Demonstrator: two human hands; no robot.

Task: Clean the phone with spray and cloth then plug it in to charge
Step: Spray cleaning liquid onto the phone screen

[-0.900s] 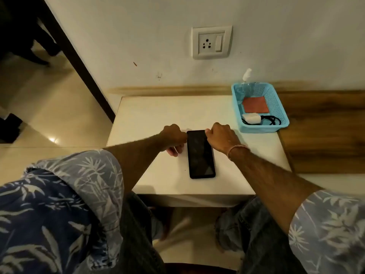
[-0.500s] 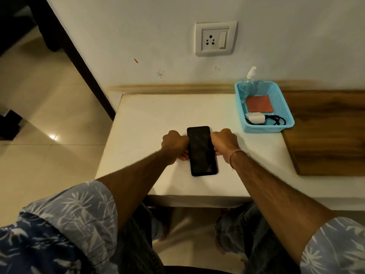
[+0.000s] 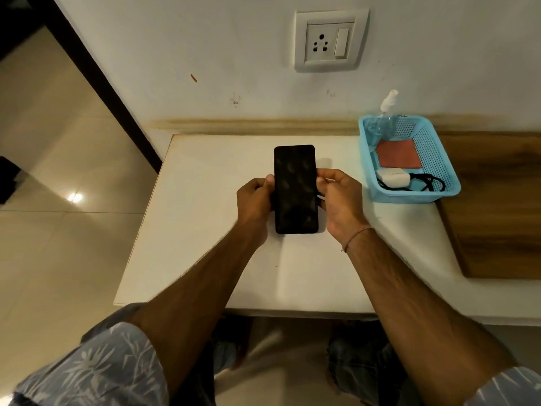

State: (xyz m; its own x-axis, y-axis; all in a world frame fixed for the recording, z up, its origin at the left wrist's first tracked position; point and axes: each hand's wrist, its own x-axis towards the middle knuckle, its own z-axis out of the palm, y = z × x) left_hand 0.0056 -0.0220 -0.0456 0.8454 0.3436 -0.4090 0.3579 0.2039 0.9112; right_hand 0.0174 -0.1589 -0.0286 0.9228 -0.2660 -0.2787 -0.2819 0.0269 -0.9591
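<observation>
A black phone [image 3: 295, 189] with a dark, smudged screen is held face up above the white table [image 3: 205, 230]. My left hand [image 3: 254, 203] grips its left edge and my right hand [image 3: 341, 200] grips its right edge, fingers curled under it. To the right stands a blue basket [image 3: 439, 159] with a clear spray bottle [image 3: 383, 112] leaning in its far corner, a reddish cloth [image 3: 399, 156] lying flat, and a white charger [image 3: 393, 178] with a black cable [image 3: 427, 183].
A white wall socket with a switch [image 3: 330, 39] is on the wall above the table. A wooden surface [image 3: 497, 215] adjoins the table on the right. Tiled floor [image 3: 58, 200] lies to the left, with a dark door frame [image 3: 102, 80].
Both hands have closed on the phone's edges and lifted it off the table, raising it toward the camera. The view has tilted closer over the table.
</observation>
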